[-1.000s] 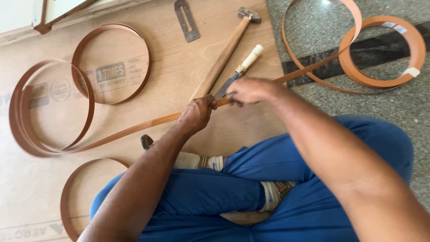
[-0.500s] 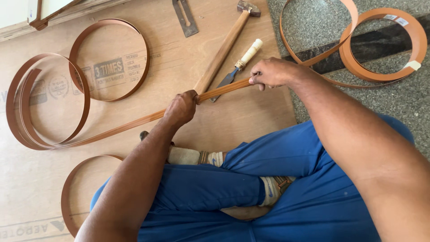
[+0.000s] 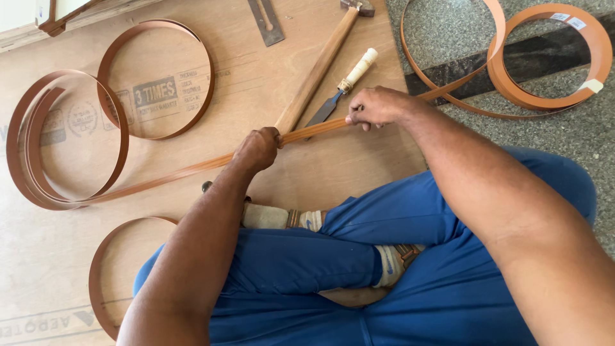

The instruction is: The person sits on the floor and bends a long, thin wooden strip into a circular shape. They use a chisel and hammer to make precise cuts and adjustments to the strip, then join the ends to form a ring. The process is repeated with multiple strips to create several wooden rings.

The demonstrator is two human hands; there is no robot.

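While the person sits cross-legged in blue trousers (image 3: 410, 256), the ground under them is a large plywood sheet (image 3: 269, 83) with printed marks, laid over a speckled grey stone floor (image 3: 448, 32) that shows from twelve to three o'clock and carries one dark band. A pale wooden edge (image 3: 77, 16) runs along the sheet at eleven o'clock.

The left hand (image 3: 256, 148) is closed in a fist around a long brown edge-band strip (image 3: 314, 131), and the right hand (image 3: 375, 106) pinches the same strip farther toward two o'clock, fingers curled shut on it. The stretch between the hands looks taut and straight. From the left hand the strip runs toward nine o'clock into a loose coil (image 3: 38, 147) lying on the plywood; from the right hand it runs to a larger roll (image 3: 551, 96) on the stone floor at two o'clock.

A wooden-handled hammer (image 3: 317, 70) lies just beyond the hands, its handle passing under the strip, with a chisel (image 3: 346, 83) with a cream handle beside it. A flat metal bar (image 3: 266, 22) lies at twelve o'clock. Two more brown loops lie apart: one (image 3: 154, 77) at ten o'clock, another (image 3: 102, 282) at seven o'clock.

The hammer head and metal bar are cut off by the top edge, and the seven-o'clock loop is partly hidden behind the left forearm. A small dark object (image 3: 207, 186) beside that arm is too hidden to identify.
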